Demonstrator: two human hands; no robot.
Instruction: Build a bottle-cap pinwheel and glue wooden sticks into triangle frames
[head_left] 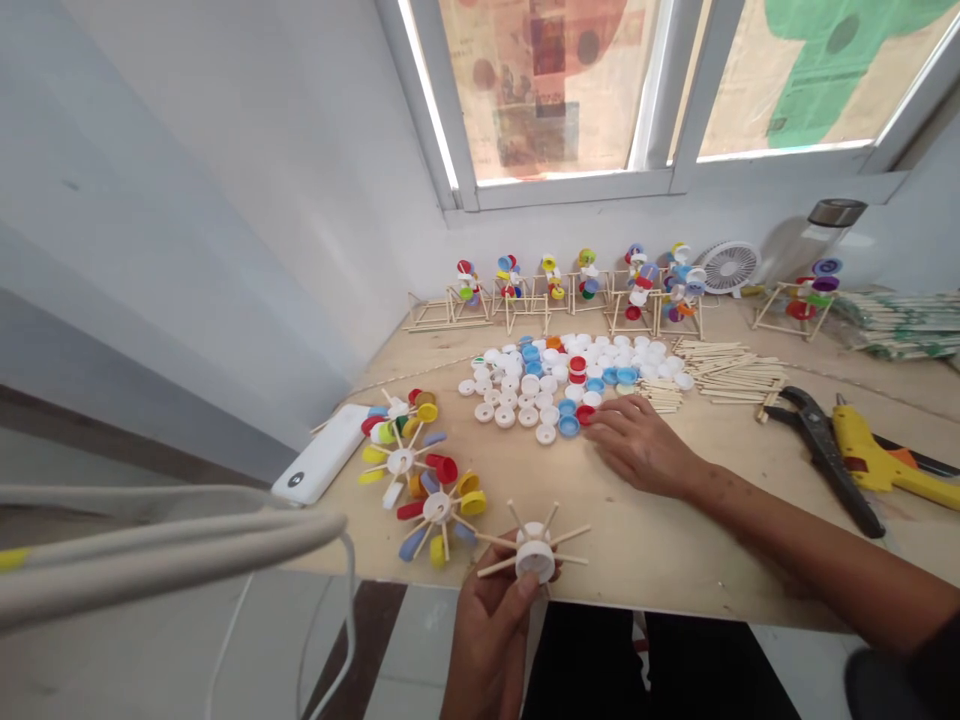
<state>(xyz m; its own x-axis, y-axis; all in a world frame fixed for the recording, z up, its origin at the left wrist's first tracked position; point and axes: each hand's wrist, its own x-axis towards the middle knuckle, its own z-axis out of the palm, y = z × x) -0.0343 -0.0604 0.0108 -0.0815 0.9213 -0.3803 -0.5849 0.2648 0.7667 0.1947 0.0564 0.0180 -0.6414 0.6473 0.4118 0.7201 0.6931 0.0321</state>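
In my left hand (499, 610) is a wheel hub of white bottle caps (534, 562) with several thin wooden sticks standing out around it like spokes. My thumb presses on the lower cap, and the hub is just above the table's front edge. My right hand (637, 440) lies over the right end of the loose caps, fingers stretched out, fingertips at a red bottle cap (585, 414). Blue bottle caps (568, 426) and many white bottle caps (528, 416) lie beside it. Left of my left hand are finished-looking spoked wheels (437, 508) with coloured caps on their sticks.
Stick frames with cap wheels (635, 285) line the wall, near a small fan (729, 268) and a flask (825, 235). Loose sticks (731, 372), black pliers (821, 455) and a yellow glue gun (870, 450) lie right. A white device (322, 455) and cables (225, 560) are left.
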